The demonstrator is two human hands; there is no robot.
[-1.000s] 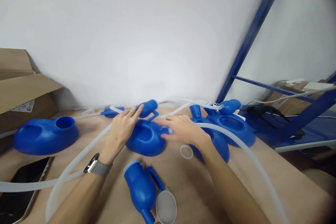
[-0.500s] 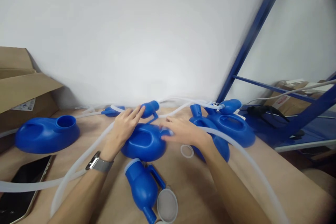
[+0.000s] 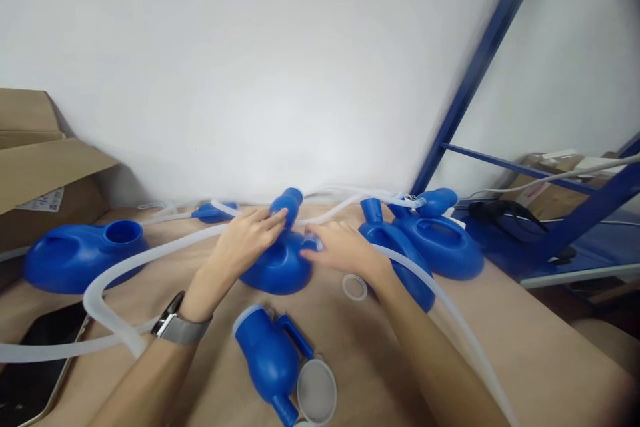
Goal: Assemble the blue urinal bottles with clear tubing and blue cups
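Observation:
In the middle of the table stands a blue plastic urinal bottle (image 3: pixel 277 270) with a moulded handle. My left hand (image 3: pixel 250 238), wearing a watch, is closed round a blue urinal funnel (image 3: pixel 287 207), which tilts up above the bottle. The grip is partly hidden behind the fingers. My right hand (image 3: pixel 345 248) pinches the bottle's neck (image 3: pixel 311 244), where something pale shows at the opening. A whitish hose (image 3: pixel 165 248) runs from near my left hand to the left. In front lies another blue funnel (image 3: pixel 273 353) with a handle and a round translucent cap (image 3: pixel 317 390).
Another blue bottle (image 3: pixel 83 257) stands at the left, near a cardboard box (image 3: pixel 50 167) and a phone (image 3: pixel 40 367). To the right are blue bottles (image 3: pixel 445 253), a white hose (image 3: pixel 450 310) and a clear ring-shaped lid (image 3: pixel 355 287). A blue metal frame (image 3: pixel 480 73) rises beyond.
The blue funnel in my left hand has tipped more upright over the bottle. The left hose has lifted and bent sharply. The bottle has shifted slightly, and my right hand stays at its neck.

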